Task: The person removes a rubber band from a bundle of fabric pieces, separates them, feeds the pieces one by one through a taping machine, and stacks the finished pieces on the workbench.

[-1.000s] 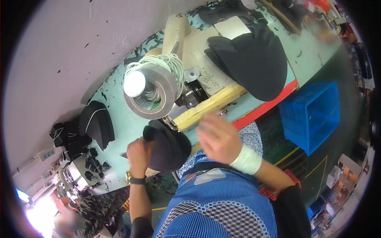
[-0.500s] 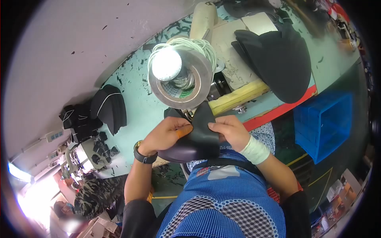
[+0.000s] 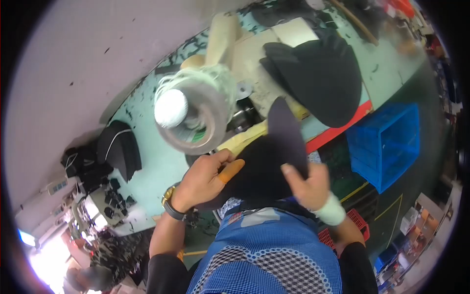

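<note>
A floppy black piece (image 3: 262, 166), like cut leather or foam sheet with a pointed flap rising at its top, spreads in front of my apron. My left hand (image 3: 205, 179), with an orange cover on one finger, pinches its left side. At its right edge is my right hand (image 3: 313, 188), the thumb lying over the face of the piece; motion smears this hand somewhat. Just beyond the piece stands a machine with a yellow-wrapped bar (image 3: 245, 137). A round metal ring-shaped part (image 3: 215, 130) with pale cord around it stands above my left hand.
Black rounded pieces (image 3: 323, 78) lie stacked at the right of the green table (image 3: 152, 169). Another bundle (image 3: 120, 149), tied with cord, is at the left. A blue crate (image 3: 364, 154) stands beyond the red table edge (image 3: 338, 127). A person in camouflage clothing (image 3: 120, 255) is at lower left.
The folded black piece has been opened out, its flap now pointing up. My right hand has moved right and down relative to the machine. The whole view has shifted somewhat.
</note>
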`<state>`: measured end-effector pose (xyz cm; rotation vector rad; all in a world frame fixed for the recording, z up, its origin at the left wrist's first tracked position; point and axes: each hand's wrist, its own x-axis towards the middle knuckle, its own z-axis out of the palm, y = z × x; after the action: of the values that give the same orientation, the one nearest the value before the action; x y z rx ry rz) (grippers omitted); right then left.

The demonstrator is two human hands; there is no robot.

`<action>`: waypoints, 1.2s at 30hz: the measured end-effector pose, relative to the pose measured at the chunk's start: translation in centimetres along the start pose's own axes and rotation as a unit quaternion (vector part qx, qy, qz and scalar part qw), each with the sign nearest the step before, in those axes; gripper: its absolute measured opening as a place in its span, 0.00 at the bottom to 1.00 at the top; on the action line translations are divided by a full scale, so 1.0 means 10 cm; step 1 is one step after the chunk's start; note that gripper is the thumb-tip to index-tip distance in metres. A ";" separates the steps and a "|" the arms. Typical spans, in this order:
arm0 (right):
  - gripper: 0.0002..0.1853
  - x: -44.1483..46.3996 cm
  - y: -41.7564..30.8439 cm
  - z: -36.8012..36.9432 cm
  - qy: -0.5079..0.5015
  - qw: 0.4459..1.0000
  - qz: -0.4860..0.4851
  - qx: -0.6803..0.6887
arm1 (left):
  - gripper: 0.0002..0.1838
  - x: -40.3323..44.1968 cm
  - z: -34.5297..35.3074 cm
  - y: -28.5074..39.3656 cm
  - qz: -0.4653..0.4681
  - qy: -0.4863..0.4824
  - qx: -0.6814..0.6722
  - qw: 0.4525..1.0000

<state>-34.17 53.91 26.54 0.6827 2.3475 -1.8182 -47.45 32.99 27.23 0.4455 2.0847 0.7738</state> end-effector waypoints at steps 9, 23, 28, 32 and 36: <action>0.07 0.38 -0.21 -0.10 0.056 0.991 -0.110 -0.053 | 0.16 0.31 -0.17 -0.11 -0.071 -0.079 -0.285 0.953; 0.10 0.31 -0.23 -0.17 0.019 0.990 -0.075 -0.122 | 0.18 0.38 0.11 -0.07 -0.090 0.035 -0.259 0.961; 0.12 -0.18 -0.43 -0.28 0.236 0.955 -0.125 -0.126 | 0.17 0.06 -0.20 -0.27 -0.126 -0.109 -0.297 0.940; 0.20 0.51 -0.33 -0.53 0.267 0.863 -0.260 -0.340 | 0.19 -0.10 -0.18 -0.58 -0.096 -0.037 -0.160 0.982; 0.21 0.57 -0.04 -0.24 0.233 0.829 -0.241 -0.447 | 0.19 -0.25 0.11 -1.25 -0.021 0.251 0.317 0.915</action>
<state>-39.00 57.76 25.63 0.4217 3.4638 -0.3903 -45.58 22.69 19.88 0.5864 2.8195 0.1592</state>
